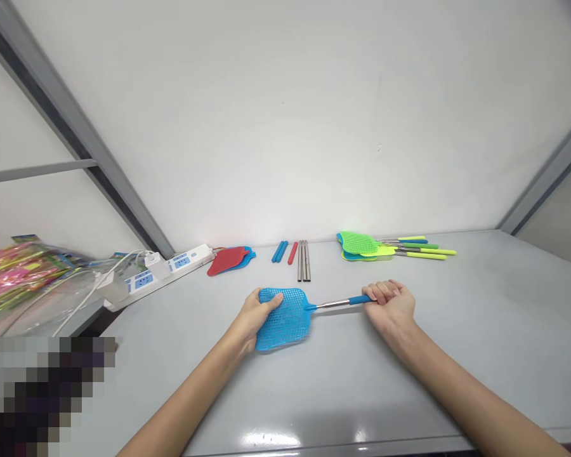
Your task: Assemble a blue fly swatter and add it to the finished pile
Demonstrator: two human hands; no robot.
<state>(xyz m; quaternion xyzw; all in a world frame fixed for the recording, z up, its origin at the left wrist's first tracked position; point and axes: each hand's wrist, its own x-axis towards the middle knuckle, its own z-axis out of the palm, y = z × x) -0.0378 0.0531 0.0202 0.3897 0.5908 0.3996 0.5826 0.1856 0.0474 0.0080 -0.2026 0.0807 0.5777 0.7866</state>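
A blue fly swatter [285,320] with a mesh head, a metal shaft and a blue grip is held level over the grey table [342,387]. My left hand [257,314] pinches the outer end of its head, thumb on top and fingers underneath. At the other end, my right hand [390,304] is closed around the blue grip. Beyond them lie two blue handle grips [280,252], a red handle grip [292,253] and several metal rods [304,261]. Red and blue swatter heads [227,260] are stacked to the left of these.
Several complete swatters [359,244] in green, yellow and blue are piled at the back right. A white power strip [171,271] with plugs and cables runs along the left edge. Plastic-wrapped colourful packages [23,273] sit further left. A white wall [285,127] closes off the back.
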